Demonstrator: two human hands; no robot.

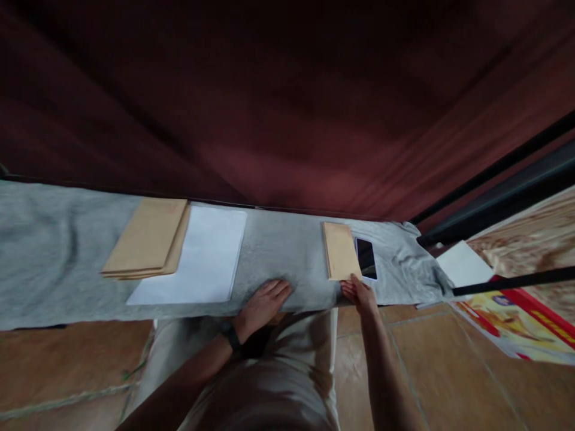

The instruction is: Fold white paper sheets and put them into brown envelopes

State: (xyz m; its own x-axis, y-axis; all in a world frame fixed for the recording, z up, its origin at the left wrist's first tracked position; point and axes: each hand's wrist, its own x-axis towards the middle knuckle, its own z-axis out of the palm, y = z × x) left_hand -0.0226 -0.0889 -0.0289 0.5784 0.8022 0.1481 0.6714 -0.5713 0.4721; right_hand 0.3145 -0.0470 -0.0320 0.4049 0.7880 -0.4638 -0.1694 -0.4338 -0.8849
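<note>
My right hand (pixel 358 291) pinches the near edge of a small brown envelope (pixel 341 251), which lies on the grey cloth, perhaps as a thin stack. Just right of that envelope is a phone (pixel 366 258) with a dark screen, partly beside my fingers. My left hand (pixel 266 301) rests flat on the cloth near its front edge, fingers stretched out and holding nothing. White paper sheets (pixel 211 257) lie to its left. Larger brown envelopes (pixel 146 236) are piled partly over the sheets.
The narrow surface is covered by grey cloth (pixel 287 245), with a dark red curtain (pixel 278 120) hanging behind it. At the right are black bars (pixel 498 197), a white sheet (pixel 465 263) and a red and yellow printed box (pixel 521 320). Below is a tiled floor (pixel 431 359).
</note>
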